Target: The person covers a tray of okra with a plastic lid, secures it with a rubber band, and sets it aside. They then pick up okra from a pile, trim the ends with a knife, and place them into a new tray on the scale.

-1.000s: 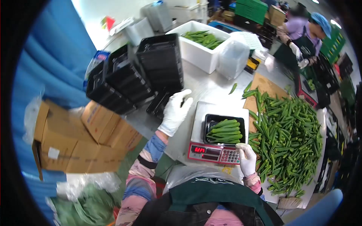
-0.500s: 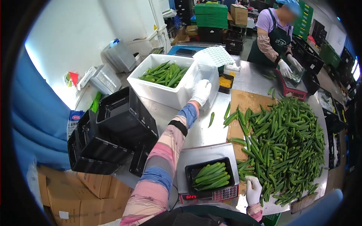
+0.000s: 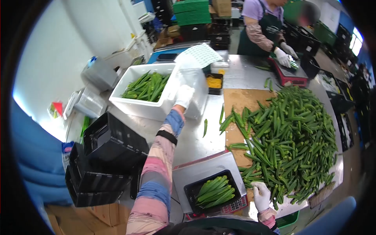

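My left hand [image 3: 185, 96], in a white glove, reaches forward to the clear plastic containers [image 3: 197, 92] beside the white foam box [image 3: 135, 105]. Its fingers are curled at the plastic; what they grip I cannot make out. My right hand [image 3: 261, 196], also gloved, is closed with bent fingers and nothing visible in it. It rests by the near edge of the large okra pile [image 3: 293, 145]. To its left, a black tray [image 3: 190, 192] with a row of okra [image 3: 215, 192] sits on the weighing scale [image 3: 203, 160]. More okra [image 3: 147, 86] fills the foam box.
Stacked black crates [image 3: 113, 145] stand at the left. A brown cardboard sheet [image 3: 235, 100] lies partly under the pile. Behind are a printed label sheet [image 3: 199, 55] and a small black tray of yellow bands [image 3: 214, 82]. Across the table, a co-worker handles a pack on a red scale [image 3: 291, 79].
The whole view has swung, shifting the table scene left and up. My left hand stays at the clear plastic, my right beside the pile. The co-worker's hands are now lower over the red scale.
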The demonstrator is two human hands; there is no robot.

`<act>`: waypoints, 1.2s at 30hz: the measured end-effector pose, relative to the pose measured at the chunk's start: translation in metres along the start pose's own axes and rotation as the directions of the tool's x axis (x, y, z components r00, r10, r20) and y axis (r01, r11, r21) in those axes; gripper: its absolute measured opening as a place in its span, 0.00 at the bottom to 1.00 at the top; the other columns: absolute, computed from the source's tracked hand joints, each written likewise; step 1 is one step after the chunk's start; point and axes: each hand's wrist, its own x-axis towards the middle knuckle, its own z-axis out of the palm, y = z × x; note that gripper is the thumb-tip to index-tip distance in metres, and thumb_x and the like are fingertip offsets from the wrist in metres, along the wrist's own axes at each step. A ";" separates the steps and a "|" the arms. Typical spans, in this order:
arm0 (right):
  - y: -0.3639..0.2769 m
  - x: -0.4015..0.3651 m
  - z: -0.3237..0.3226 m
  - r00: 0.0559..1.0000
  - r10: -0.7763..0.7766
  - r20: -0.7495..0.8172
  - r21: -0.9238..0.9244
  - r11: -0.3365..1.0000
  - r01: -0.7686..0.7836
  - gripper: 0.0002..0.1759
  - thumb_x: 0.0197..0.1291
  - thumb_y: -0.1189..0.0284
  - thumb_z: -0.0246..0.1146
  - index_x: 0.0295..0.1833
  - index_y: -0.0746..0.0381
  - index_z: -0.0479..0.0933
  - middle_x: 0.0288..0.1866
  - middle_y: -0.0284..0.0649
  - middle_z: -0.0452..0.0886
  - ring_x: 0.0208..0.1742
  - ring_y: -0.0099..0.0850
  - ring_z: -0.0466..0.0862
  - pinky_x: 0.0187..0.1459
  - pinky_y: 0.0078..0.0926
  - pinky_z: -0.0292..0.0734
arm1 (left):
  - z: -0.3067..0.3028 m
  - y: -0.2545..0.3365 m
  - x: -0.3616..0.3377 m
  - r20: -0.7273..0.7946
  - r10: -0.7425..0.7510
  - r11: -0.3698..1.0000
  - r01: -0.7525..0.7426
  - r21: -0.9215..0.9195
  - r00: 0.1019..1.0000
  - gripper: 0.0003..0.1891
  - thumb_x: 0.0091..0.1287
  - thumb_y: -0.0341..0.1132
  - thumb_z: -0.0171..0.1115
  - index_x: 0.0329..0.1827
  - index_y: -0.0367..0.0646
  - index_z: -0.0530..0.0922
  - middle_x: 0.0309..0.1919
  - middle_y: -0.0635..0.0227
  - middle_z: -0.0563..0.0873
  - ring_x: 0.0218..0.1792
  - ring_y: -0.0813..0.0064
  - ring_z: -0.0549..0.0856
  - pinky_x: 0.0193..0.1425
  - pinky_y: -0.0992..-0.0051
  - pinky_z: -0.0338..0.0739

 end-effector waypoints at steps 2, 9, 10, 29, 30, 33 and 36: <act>0.000 0.000 -0.002 1.000 0.005 0.002 -0.047 0.999 -0.005 0.09 0.61 0.84 0.62 0.45 0.66 0.84 0.45 0.46 0.86 0.48 0.41 0.87 0.52 0.32 0.81 | -0.002 0.008 -0.010 -0.040 0.046 0.999 -0.047 -0.004 0.998 0.15 0.67 0.45 0.60 0.36 0.41 0.83 0.36 0.50 0.87 0.44 0.50 0.86 0.52 0.57 0.78; -0.004 -0.001 -0.006 0.998 -0.043 -0.040 -0.088 0.995 0.040 0.09 0.61 0.84 0.62 0.45 0.66 0.84 0.45 0.46 0.86 0.47 0.39 0.87 0.50 0.31 0.82 | -0.023 0.053 -0.022 -0.228 0.181 0.910 -0.075 0.408 0.957 0.10 0.74 0.38 0.53 0.48 0.41 0.77 0.42 0.49 0.86 0.44 0.48 0.87 0.49 0.56 0.80; -0.005 0.000 -0.005 0.998 -0.049 -0.041 -0.084 0.995 0.046 0.09 0.61 0.85 0.62 0.45 0.67 0.84 0.45 0.46 0.86 0.46 0.38 0.87 0.50 0.30 0.82 | -0.027 0.054 -0.017 -0.265 0.195 0.903 -0.067 0.424 0.944 0.10 0.74 0.37 0.52 0.49 0.41 0.76 0.42 0.48 0.86 0.44 0.47 0.87 0.48 0.57 0.81; -0.002 0.001 -0.004 1.000 -0.011 -0.019 -0.037 0.999 0.011 0.09 0.61 0.86 0.61 0.45 0.67 0.83 0.44 0.46 0.86 0.47 0.39 0.87 0.52 0.31 0.81 | -0.032 0.056 -0.039 0.084 0.164 0.912 -0.184 0.366 0.983 0.17 0.60 0.44 0.72 0.43 0.42 0.79 0.41 0.56 0.86 0.46 0.51 0.84 0.51 0.57 0.77; 0.001 0.000 -0.005 1.000 0.010 -0.022 -0.019 1.000 -0.010 0.09 0.61 0.86 0.61 0.45 0.68 0.83 0.44 0.46 0.86 0.47 0.39 0.87 0.52 0.31 0.81 | -0.030 0.055 -0.041 0.034 0.251 0.895 -0.245 0.373 0.967 0.16 0.60 0.43 0.72 0.42 0.43 0.79 0.39 0.57 0.85 0.45 0.52 0.83 0.51 0.56 0.76; 0.013 -0.003 -0.006 0.997 0.066 -0.027 0.020 0.998 -0.066 0.09 0.61 0.86 0.61 0.45 0.68 0.83 0.44 0.46 0.86 0.48 0.38 0.87 0.52 0.30 0.80 | -0.027 0.055 -0.052 -0.058 0.465 0.801 -0.391 0.453 0.884 0.13 0.58 0.40 0.72 0.39 0.45 0.78 0.36 0.59 0.82 0.43 0.52 0.81 0.50 0.56 0.75; 0.006 0.002 -0.007 0.998 0.057 -0.008 -0.006 0.998 -0.057 0.09 0.61 0.86 0.61 0.45 0.68 0.83 0.44 0.46 0.86 0.47 0.38 0.86 0.52 0.30 0.80 | -0.036 0.071 -0.073 -0.027 0.576 0.695 -0.472 0.543 0.817 0.11 0.57 0.36 0.71 0.38 0.46 0.78 0.35 0.60 0.81 0.41 0.53 0.80 0.51 0.56 0.74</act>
